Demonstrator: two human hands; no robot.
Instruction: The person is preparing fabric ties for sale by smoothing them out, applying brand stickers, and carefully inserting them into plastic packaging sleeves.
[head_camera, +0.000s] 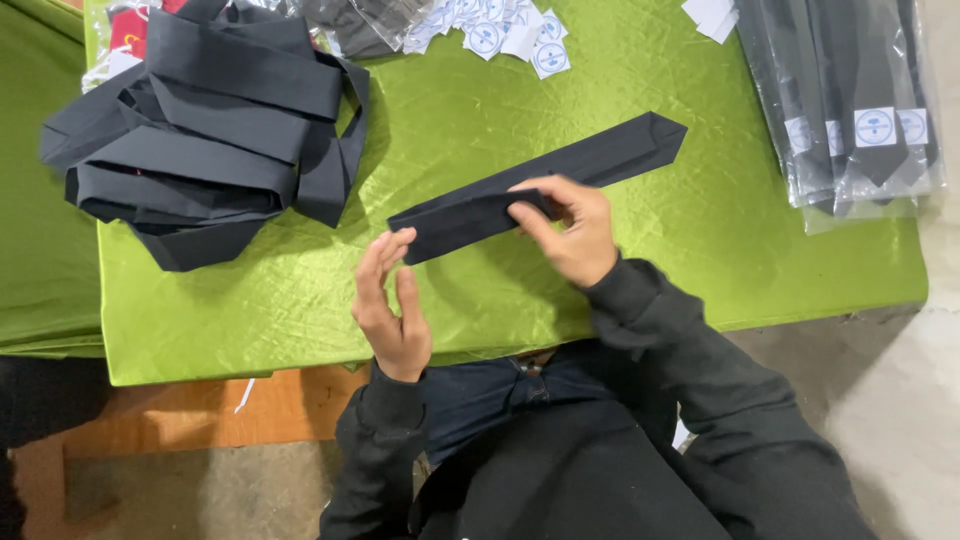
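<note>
Green cloth (640, 250) covers the table, and mid-frame my right hand (572, 232) pinches the folded dark tie (560, 175) near its left end while my left hand (390, 305) waits open beside it; light, limp, probably slippery, best gripped at the fold.

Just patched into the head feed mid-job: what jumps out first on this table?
The bright green cloth covering the table, with one dark necktie lying slantwise at its middle. The right hand pinches its folded near end while the left hand hovers open beside it. A heap of dark ties fills the far left, bagged ties lie at the right, and round-marked white labels along the far edge.
</note>
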